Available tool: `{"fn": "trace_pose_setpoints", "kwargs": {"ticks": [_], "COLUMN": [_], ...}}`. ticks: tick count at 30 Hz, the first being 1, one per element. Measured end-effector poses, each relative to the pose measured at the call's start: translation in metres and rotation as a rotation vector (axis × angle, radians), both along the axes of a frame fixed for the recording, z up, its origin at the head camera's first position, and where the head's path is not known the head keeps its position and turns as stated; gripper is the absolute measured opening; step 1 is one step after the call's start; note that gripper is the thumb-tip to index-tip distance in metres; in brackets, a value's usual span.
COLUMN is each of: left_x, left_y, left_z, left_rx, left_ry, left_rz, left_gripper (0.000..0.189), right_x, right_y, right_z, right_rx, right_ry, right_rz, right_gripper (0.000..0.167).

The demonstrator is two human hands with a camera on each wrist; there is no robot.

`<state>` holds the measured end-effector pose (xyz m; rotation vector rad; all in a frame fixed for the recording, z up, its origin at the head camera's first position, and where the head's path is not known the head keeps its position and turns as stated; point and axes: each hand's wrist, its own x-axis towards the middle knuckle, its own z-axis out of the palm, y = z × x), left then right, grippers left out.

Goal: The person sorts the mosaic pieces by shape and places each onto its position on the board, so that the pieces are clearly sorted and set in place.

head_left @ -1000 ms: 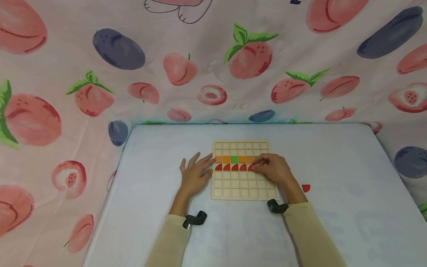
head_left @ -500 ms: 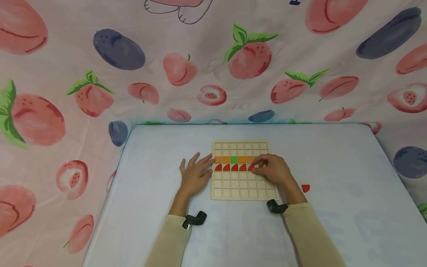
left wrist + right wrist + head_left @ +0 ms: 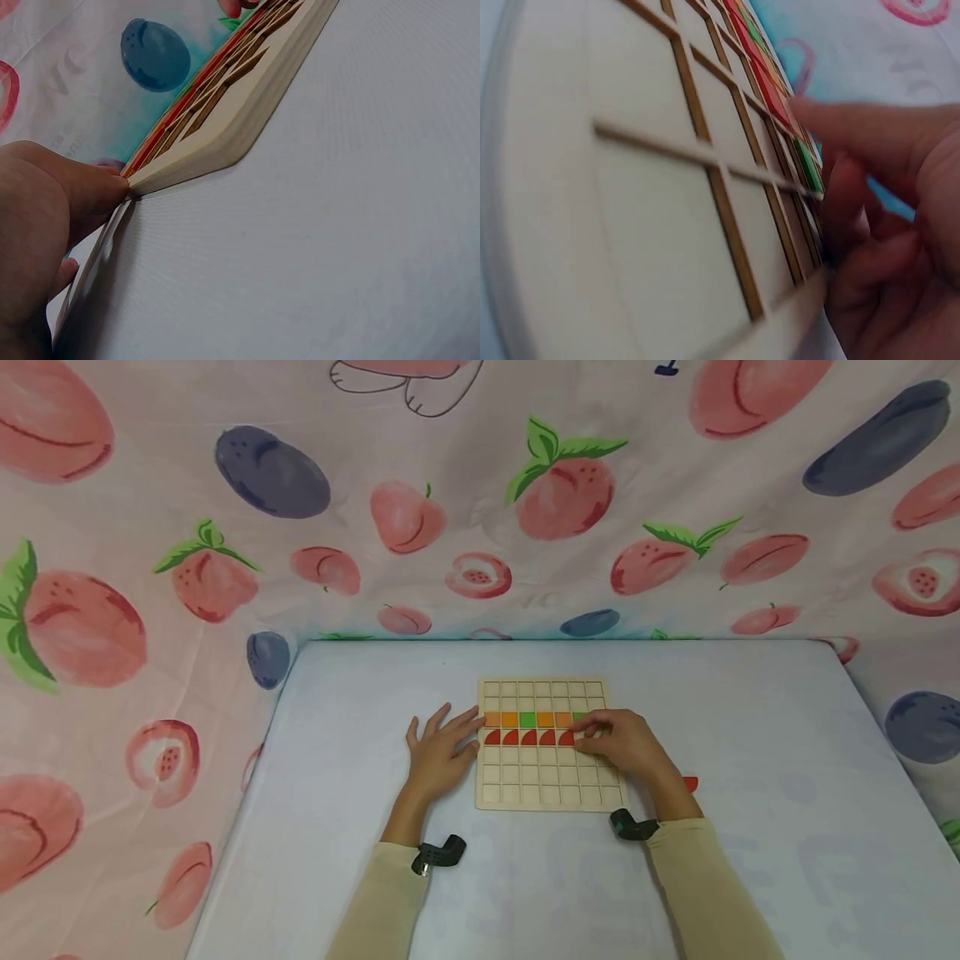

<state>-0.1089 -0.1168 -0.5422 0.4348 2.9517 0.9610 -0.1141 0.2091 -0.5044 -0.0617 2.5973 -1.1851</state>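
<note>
A wooden grid board (image 3: 552,794) lies on the table. One of its rows holds orange and green square tiles (image 3: 527,719), and the row just nearer the person holds several red quarter-round tiles (image 3: 528,738). My left hand (image 3: 437,762) lies spread at the board's left edge; in the left wrist view its thumb (image 3: 97,187) touches the board's corner. My right hand (image 3: 622,742) hovers over the board's right side, its thumb (image 3: 840,124) at the rightmost red tile and the other fingers loosely curled. A green tile under that hand is partly hidden.
Another red quarter-round tile (image 3: 691,784) lies on the white table (image 3: 750,718) right of the board, partly hidden by the right forearm. A fruit-print cloth (image 3: 480,510) hangs behind and at the sides. Each wrist wears a black camera (image 3: 442,852).
My right hand has drawn slightly to the right, uncovering more of the rightmost red tile, and its forearm now partly covers the loose red tile. The left hand has stayed put.
</note>
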Motion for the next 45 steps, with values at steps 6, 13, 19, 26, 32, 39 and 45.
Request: {"fn": "trace_pose_setpoints", "kwargs": {"ticks": [6, 13, 19, 26, 32, 39, 45], "left_x": [0.0, 0.0, 0.0, 0.001, 0.0, 0.0, 0.0], "left_y": [0.001, 0.001, 0.001, 0.0, -0.001, -0.001, 0.0], "left_z": [0.0, 0.0, -0.001, -0.001, -0.003, -0.001, -0.001], "left_rx": [-0.002, -0.001, -0.008, -0.015, -0.014, -0.001, -0.005], "left_ry": [-0.008, -0.005, -0.007, -0.011, -0.01, -0.005, -0.007], "left_rz": [0.001, -0.001, -0.003, 0.001, 0.001, -0.002, -0.001], "left_gripper": [0.043, 0.043, 0.042, 0.043, 0.043, 0.043, 0.043], "right_x": [0.001, 0.003, 0.011, 0.02, 0.024, 0.025, 0.022], "right_y": [0.024, 0.062, 0.094, 0.121, 0.134, 0.136, 0.134], "right_z": [0.002, 0.014, 0.022, 0.03, 0.028, 0.021, 0.015], "right_rx": [-0.089, 0.022, 0.111, 0.215, 0.261, 0.26, 0.214], "right_ry": [-0.056, -0.066, -0.102, -0.149, -0.229, -0.162, -0.15], "right_rz": [0.007, 0.022, 0.051, 0.111, 0.205, 0.242, 0.229], "right_gripper": [0.026, 0.026, 0.028, 0.03, 0.036, 0.028, 0.021]}}
